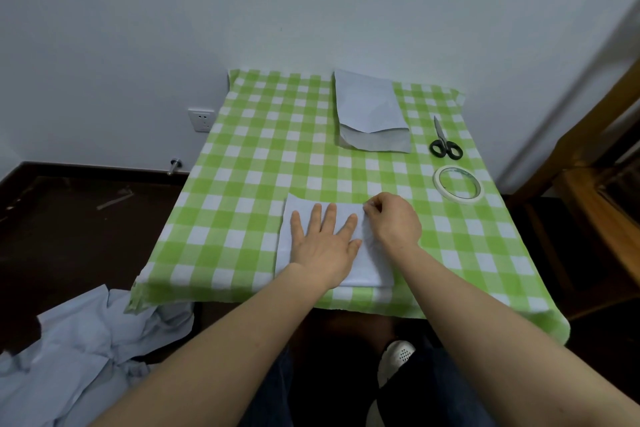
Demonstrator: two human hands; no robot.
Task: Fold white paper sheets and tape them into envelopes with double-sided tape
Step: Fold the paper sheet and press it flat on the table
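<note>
The desk point(346, 302) has a green and white checked cloth point(263, 135) all over it. A folded white paper point(372, 267) lies at the near edge, in the middle. A pile of white paper point(367, 107) lies at the far edge. Black scissors point(443, 142) lie near the far right corner. A roll of tape point(459, 199) lies flat by the right edge, just in front of the scissors.

We see a folded white paper sheet point(372, 269) lying flat beneath our left hand point(323, 243), with our right hand point(393, 218) pinching its right edge. A roll of white double-sided tape point(460, 199) lies flat just beyond and right of that hand. A stack of white folded paper point(370, 107) lies well beyond both.
</note>
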